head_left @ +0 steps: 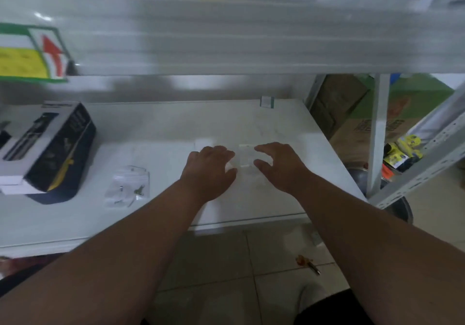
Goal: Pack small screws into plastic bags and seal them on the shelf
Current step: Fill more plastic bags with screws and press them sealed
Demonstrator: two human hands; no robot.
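Near the middle of the frame, the left hand (210, 167) and right hand (279, 165) pinch opposite edges of a small clear bag (245, 156) low over the white shelf (163, 128), likely to seal it, while a filled bag (128, 186) lies left.

A dark product box (47, 148) sits left; cardboard boxes (352, 113) stand beyond the right upright (377, 133)

Motion blur smears the clear bag (243, 157) between both hands; its contents and grip cannot be told. Left of it, the boxed product (47, 146) runs past the frame edge.
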